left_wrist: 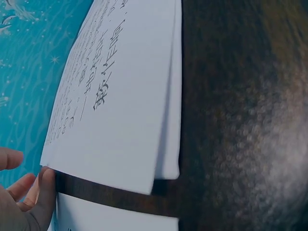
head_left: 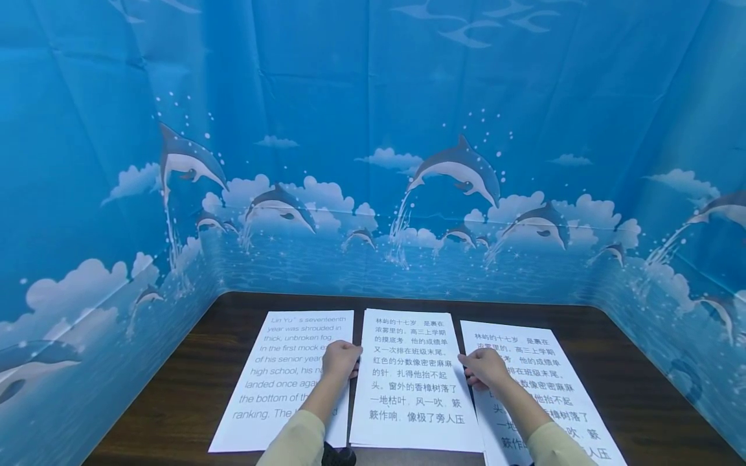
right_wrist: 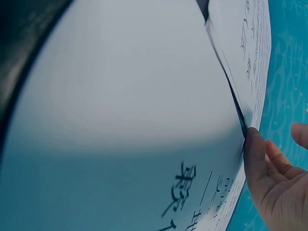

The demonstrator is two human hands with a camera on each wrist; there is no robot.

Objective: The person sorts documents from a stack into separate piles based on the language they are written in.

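A middle sheet point(head_left: 408, 382) printed with Chinese text lies between my hands, and a second sheet point(left_wrist: 169, 154) peeks out beneath it in the left wrist view. My left hand point(head_left: 339, 362) touches its left edge, partly over a sheet with English text point(head_left: 274, 369). At its right edge is my right hand point(head_left: 488, 369), above another Chinese-text sheet point(head_left: 536, 343). In the right wrist view a fingertip point(right_wrist: 253, 144) meets the paper's edge while the thumb stands apart. The left wrist view likewise shows fingers at the edge and one digit point(left_wrist: 9, 159) held away.
The papers lie side by side on a dark wooden table point(head_left: 163, 382). A blue curtain point(head_left: 326, 77) with dolphins, clouds and water surrounds the table at the back and both sides.
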